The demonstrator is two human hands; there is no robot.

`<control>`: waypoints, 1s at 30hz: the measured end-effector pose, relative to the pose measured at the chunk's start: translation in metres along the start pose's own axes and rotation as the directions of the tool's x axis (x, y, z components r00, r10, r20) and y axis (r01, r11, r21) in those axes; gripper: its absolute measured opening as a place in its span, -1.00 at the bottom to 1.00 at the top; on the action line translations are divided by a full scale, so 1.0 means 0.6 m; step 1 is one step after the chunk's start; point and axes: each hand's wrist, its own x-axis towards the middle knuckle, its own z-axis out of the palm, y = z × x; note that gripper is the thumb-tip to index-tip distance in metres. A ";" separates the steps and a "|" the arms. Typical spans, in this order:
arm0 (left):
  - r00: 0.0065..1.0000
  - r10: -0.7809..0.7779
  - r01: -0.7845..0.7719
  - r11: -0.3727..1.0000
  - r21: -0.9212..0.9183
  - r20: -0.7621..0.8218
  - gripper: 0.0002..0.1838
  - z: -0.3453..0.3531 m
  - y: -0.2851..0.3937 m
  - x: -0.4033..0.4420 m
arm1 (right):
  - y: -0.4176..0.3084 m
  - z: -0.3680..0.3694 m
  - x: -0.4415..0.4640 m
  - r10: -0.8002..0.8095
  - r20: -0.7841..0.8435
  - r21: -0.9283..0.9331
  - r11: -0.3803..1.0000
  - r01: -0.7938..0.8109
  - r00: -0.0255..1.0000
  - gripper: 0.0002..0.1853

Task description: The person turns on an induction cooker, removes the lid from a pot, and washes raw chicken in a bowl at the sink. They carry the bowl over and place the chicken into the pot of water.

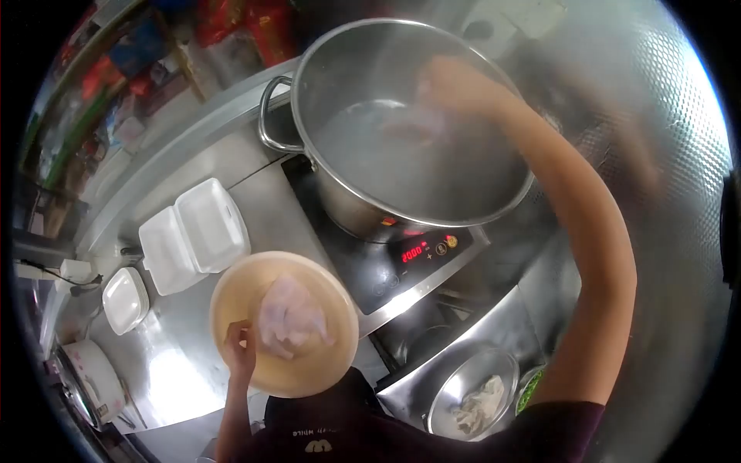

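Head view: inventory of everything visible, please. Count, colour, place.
Big pot: 1, silver, top centre, steamy inside
Cooker: 1, black, under big pot, red digits lit
Basin: 1, beige, on counter
Soft pieces: count unclear, pale pinkish, in basin
Counter: 1, silver, left
Foam box: 1, white, open, above basin
Small dishes: one stack, white, left
Patterned pot: 1, white, lower left
Metal bowl: 1, silver, lower right
Crumpled thing: 1, off-white, in metal bowl
Shelf goods: several, mostly red, blurred, upper left
Left hand: 1, bare, at basin's left side
Right hand: 1, bare, over big pot, blurred
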 end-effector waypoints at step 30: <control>0.869 -0.233 0.422 0.808 -0.410 0.436 -0.71 0.133 -0.142 -0.052 | -0.435 0.210 -0.254 -0.060 0.001 0.693 0.720 0.043 0.998 -0.80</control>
